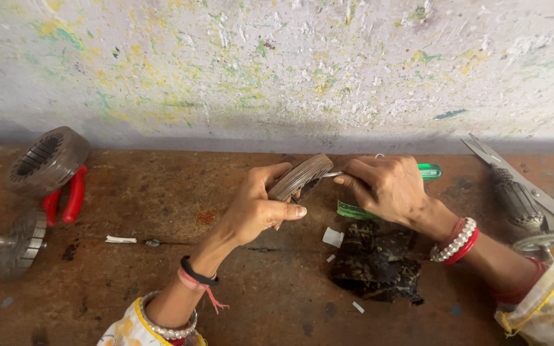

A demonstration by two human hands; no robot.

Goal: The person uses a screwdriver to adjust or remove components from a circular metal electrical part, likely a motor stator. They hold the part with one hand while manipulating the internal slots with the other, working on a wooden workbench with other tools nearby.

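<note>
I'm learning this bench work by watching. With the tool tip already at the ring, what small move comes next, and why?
Probably a short push of the tool deeper into the ring. The right hand holds its metal tip at the ring's edge, and the left hand grips the ring tilted above the bench, bracing it.

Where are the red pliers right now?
In the head view, the red pliers lie at the bench's far left, partly under a slotted metal ring, well left of both hands.

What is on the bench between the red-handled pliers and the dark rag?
In the head view, between the red-handled pliers and the dark rag lie a small white strip and a rusty spot, then the left hand.
</note>
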